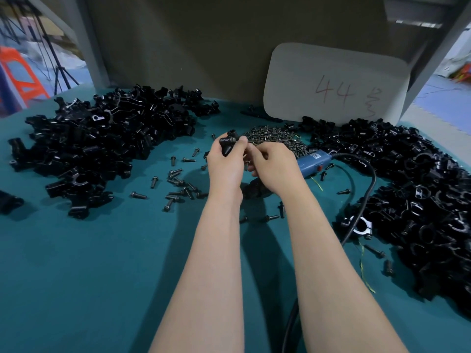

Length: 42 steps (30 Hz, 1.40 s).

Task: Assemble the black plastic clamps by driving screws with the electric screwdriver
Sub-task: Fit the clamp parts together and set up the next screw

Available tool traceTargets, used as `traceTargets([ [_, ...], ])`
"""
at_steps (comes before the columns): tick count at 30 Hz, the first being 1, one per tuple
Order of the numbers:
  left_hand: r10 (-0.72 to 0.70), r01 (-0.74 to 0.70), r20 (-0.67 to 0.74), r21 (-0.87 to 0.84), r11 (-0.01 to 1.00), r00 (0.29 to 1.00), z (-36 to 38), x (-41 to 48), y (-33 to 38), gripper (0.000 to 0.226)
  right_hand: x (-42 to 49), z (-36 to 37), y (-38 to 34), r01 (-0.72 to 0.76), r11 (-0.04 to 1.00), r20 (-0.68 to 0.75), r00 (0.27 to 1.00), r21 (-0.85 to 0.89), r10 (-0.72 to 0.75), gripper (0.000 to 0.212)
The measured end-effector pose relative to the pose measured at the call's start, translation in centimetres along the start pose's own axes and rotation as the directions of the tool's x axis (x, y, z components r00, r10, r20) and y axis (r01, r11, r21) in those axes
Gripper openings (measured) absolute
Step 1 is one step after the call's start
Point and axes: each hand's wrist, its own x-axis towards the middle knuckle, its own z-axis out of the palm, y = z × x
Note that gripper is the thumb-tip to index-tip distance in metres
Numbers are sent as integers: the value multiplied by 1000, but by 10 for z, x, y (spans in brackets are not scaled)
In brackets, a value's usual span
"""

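**Left hand [224, 166] grips a clamp [229, 142] while the screwdriver [314, 161] lies on the counter [102, 276]**

Fingers of the left hand are curled round one black plastic clamp, held up over the middle of the teal counter. The right hand [274, 166] meets it from 3 o'clock with its fingers bent toward the clamp. Whether they pinch a screw is hidden.

This looks like the step of seating a screw by hand before driving it. The next move likely calls for the right hand to reach toward 3 o'clock for the blue screwdriver. Its cord [367, 194] trails off toward 5 o'clock. The left hand would need to hold the clamp steady.

A heap of screws [275, 137] sits just beyond the hands at 12 o'clock, with loose screws [178, 179] at 8 o'clock. Heaps of clamps lie at 10 o'clock [102, 138] and 3 o'clock [420, 194].

A white card [336, 82] marked 44 leans on a dull panel at 1 o'clock. Beyond the counter, at 10 o'clock, stands an orange stool [23, 77].
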Motion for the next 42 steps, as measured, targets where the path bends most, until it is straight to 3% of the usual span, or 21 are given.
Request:
traceTargets([
  [3,-9,8,6,12,1000,1000,0,0,-1,12,2,-4,0,27,997,0,1000,-71,-27,22],
  [9,25,-26,19,46,999,1000,3,-1,0,13,0,5,2,74,979,127,991,-190,-50,23],
  [13,47,-49,50,43,998,998,4,-2,1,13,2,5,3,30,994,87,996,-101,-22,40],
  [18,20,-20,35,19,1000,999,5,-2,2,11,1,2,0,-16,999,35,999,-39,17,44],
  [22,12,-12,-13,2,1000,1000,3,-1,0,12,3,-2,-3,6,998,9,1000,-61,-5,20],
  [26,52,-52,8,47,998,999,2,-1,2,10,3,-2,-2,81,980,53,996,-182,-72,15],
  [30,96,-96,6,109,989,995,3,0,2,17,1,4,1,85,982,96,993,-169,-70,35],
  [37,108,-115,81,88,989,991,6,-2,6,19,3,6,1,-33,995,6,999,95,33,42],
  [40,26,-27,68,13,1000,997,6,-3,4,10,5,1,3,-71,997,-3,997,16,71,52],
  [42,-69,75,50,-121,990,996,4,-3,3,8,8,-8,13,-162,983,-139,979,-80,150,56],
])
